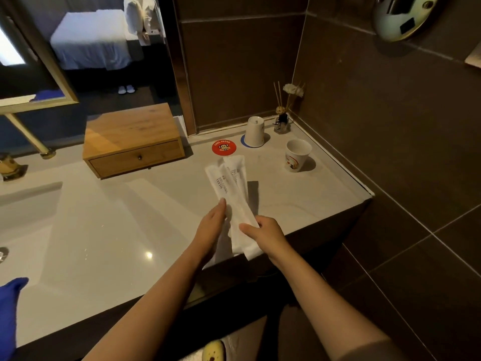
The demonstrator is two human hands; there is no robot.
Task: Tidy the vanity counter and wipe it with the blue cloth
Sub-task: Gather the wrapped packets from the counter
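Two or three long white toothbrush packets (pixel 233 188) are fanned out above the pale vanity counter (pixel 109 230), near its right front edge. My right hand (pixel 263 234) grips their lower ends between thumb and fingers. My left hand (pixel 212 225) lies flat along their left side, fingertips touching the leftmost packet. The blue cloth (pixel 10 308) lies at the counter's front left corner, partly cut off by the frame.
A wooden drawer box (pixel 132 140) stands at the back. A red round coaster (pixel 223 148), an upturned white cup (pixel 254 131) on a blue coaster, an upright printed cup (pixel 296 155) and a reed diffuser (pixel 282 121) fill the back right corner. Dark tiled walls border the right side.
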